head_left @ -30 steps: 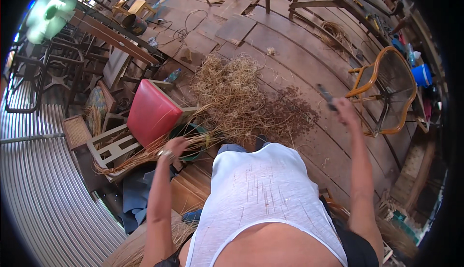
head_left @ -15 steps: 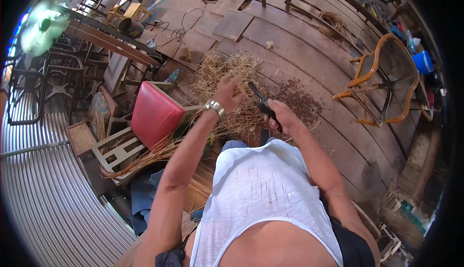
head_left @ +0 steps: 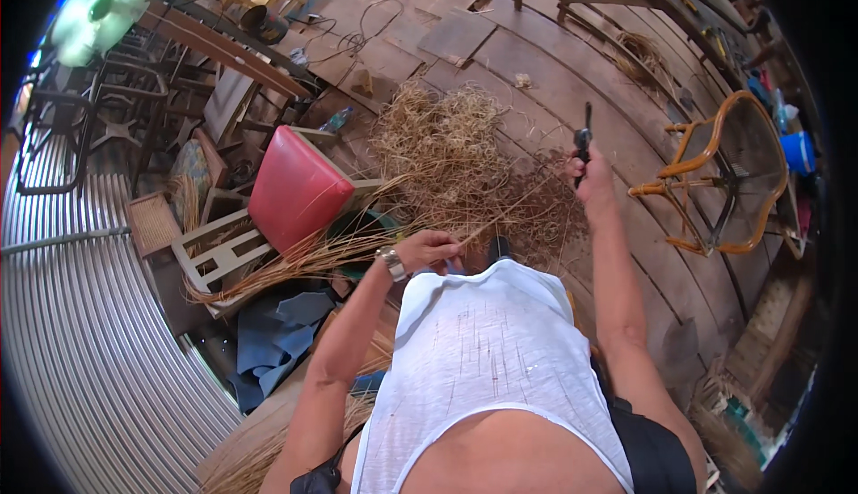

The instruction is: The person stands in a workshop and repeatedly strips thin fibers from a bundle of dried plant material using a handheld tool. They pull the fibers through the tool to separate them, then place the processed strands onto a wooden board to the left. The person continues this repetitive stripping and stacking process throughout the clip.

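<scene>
The left hand pinched a thin, springy cane strip; the right hand was closed around a dark knife. Light and whippy, the strip seemed best gripped near its end.

Hands apart again: half a second ago both met over the straw pile. Right hand swung out right, arm stretched, dark-handled knife blade up. Left hand dropped back to the chest, pinching a thin cane strand pulled taut toward the right.
</scene>
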### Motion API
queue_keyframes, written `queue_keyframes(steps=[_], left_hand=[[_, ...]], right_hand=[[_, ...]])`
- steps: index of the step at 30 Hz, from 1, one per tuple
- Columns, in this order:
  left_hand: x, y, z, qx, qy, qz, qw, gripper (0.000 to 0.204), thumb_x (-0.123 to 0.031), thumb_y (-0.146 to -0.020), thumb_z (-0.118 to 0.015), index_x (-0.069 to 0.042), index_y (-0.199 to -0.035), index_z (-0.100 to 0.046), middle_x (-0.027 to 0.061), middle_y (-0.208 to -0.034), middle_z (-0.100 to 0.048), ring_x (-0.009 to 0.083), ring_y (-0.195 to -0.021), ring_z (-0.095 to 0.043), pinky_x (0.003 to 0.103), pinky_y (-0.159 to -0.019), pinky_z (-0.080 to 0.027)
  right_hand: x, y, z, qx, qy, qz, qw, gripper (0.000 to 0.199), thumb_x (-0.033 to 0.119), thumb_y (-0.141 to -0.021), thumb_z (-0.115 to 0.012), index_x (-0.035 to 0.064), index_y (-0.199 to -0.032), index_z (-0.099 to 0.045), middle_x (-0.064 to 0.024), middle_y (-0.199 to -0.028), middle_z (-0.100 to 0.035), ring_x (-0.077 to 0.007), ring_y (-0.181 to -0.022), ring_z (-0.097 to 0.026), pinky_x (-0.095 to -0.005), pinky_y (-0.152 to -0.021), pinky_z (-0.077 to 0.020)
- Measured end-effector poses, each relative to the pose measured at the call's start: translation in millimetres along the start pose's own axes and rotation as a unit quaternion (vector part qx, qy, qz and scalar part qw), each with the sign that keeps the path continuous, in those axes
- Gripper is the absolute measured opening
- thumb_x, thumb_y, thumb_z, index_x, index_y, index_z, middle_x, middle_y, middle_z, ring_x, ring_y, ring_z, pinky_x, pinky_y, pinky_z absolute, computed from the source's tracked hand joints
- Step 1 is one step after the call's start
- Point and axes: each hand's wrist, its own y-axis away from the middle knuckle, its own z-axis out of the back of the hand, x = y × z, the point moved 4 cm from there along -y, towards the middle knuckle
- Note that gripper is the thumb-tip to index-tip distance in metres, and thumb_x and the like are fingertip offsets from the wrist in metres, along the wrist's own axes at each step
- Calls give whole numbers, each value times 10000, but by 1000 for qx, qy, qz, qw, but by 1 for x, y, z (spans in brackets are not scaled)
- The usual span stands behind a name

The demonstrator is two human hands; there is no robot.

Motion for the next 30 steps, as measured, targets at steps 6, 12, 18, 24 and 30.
queue_keyframes(steps=[6, 12, 18, 24, 30], left_hand=[[11, -5, 32, -137, 5, 18, 990, 212, -238, -969, -548, -34, -945, -601, 68, -750, -683, 50, -443, -454, 191, -396, -339], [-16, -61, -9, -199, -19, -60, 978, 203, -235, -968, -545, -40, -971, -600, 51, -727, -667, 49, -452, -435, 200, -410, -335], [-21, -98, -56, -115, -32, -93, 988, 200, -230, -977, -530, -39, -974, -589, 33, -735, -666, 55, -510, -505, 205, -445, -391], [-21, -96, -76, -55, -124, -99, 986, 212, -224, -984, -519, -27, -977, -598, 10, -761, -642, 70, -635, -562, 221, -557, -452], [-16, -88, -76, -95, -112, -141, 979, 218, -224, -980, -526, -19, -965, -601, 24, -783, -641, 88, -693, -591, 246, -638, -489]], right_hand=[[-1, 34, 13, -102, 623, 99, 769, 305, 307, -963, -471, 25, -862, -531, -74, -560, -553, -162, -407, -533, -316, -388, -413], [-72, 93, 30, -9, 594, 20, 804, 187, 223, -958, -506, 44, -906, -516, -81, -587, -572, -149, -404, -538, -304, -368, -420], [-94, 126, -1, 28, 406, 46, 912, 206, 285, -1002, -473, 98, -916, -486, -32, -599, -566, -89, -389, -492, -243, -353, -374], [-107, 127, -14, 42, 371, 115, 920, 219, 282, -978, -544, 84, -911, -480, -17, -599, -551, -74, -391, -483, -228, -351, -359], [-105, 124, -22, 15, 430, 93, 898, 245, 272, -955, -581, 44, -935, -493, -32, -622, -579, -93, -397, -506, -245, -352, -374]])
